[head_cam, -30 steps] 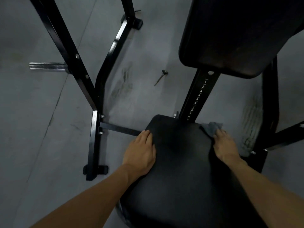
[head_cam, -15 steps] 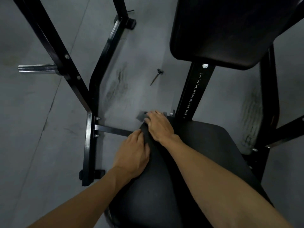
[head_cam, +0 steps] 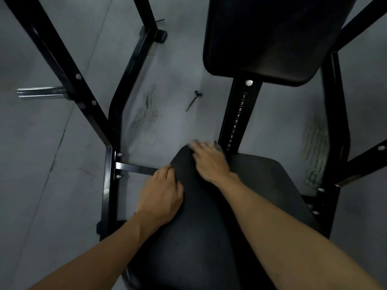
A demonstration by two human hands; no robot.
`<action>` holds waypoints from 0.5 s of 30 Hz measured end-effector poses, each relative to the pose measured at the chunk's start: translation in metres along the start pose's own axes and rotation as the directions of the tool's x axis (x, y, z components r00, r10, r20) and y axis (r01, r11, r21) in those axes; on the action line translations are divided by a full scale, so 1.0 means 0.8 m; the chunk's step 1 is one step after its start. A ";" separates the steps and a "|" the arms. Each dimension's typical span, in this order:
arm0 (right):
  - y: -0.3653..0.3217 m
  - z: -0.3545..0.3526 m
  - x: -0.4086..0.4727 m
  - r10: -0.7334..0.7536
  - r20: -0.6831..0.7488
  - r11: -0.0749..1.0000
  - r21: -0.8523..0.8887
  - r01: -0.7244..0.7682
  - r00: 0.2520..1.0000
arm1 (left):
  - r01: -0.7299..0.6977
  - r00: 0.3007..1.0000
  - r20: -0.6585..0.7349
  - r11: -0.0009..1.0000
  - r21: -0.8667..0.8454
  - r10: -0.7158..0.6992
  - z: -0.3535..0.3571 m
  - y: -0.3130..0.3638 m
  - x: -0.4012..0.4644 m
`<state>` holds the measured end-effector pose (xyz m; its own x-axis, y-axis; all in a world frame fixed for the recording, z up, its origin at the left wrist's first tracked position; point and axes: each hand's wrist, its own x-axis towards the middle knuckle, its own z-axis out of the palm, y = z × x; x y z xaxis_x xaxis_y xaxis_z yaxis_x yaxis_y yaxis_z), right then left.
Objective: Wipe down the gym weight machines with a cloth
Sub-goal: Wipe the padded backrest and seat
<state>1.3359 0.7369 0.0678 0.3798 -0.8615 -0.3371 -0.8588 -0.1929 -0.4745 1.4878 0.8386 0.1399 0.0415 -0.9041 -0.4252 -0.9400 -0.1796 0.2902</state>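
Observation:
The black padded seat of a weight machine fills the lower middle, with its black backrest pad above. My right hand lies flat over a grey cloth at the seat's far left corner. It is blurred with motion, and only slivers of cloth show past the fingertips. My left hand rests on the seat's left edge, holding nothing.
A numbered adjustment post rises between seat and backrest. Black frame bars stand to the left, with a chrome peg sticking out. A loose pin lies on the grey floor. More frame tubing stands at the right.
My right hand swept the cloth from the seat's far right corner across to its far left corner. My left hand has stayed on the left edge.

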 end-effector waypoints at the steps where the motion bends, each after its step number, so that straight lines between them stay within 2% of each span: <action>1: -0.018 0.013 0.015 -0.048 0.036 0.997 -0.052 0.050 0.998 | 0.006 1.000 0.007 1.000 0.005 -0.006 0.001 0.000 0.000; 4: -0.029 0.028 0.040 -0.038 0.099 0.992 -0.120 0.050 0.994 | 0.028 0.999 0.020 1.000 -0.006 -0.028 0.001 0.000 0.002; 7: -0.001 0.018 0.023 -0.069 0.106 0.995 -0.064 0.076 0.992 | 0.033 0.999 0.025 0.999 -0.007 -0.032 0.001 -0.001 0.000; 9: 0.031 0.002 0.001 -0.039 0.102 0.999 -0.019 0.041 0.994 | 0.041 0.999 0.030 0.999 -0.022 -0.040 -0.002 0.000 -0.002; 12: 0.125 -0.032 -0.040 0.118 0.084 0.992 -0.060 -0.113 0.989 | 0.031 0.999 0.039 0.999 -0.035 -0.030 -0.007 0.006 -0.006; 15: 0.217 -0.066 -0.084 0.370 0.075 0.929 -0.053 -0.367 0.926 | 0.031 0.998 0.054 0.999 -0.020 -0.030 -0.009 0.009 -0.004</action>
<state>1.1435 0.7370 0.0509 0.0597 -0.8337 -0.5490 -0.9552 0.1121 -0.2741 1.4829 0.8373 0.1492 0.0511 -0.8760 -0.4796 -0.9314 -0.2152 0.2937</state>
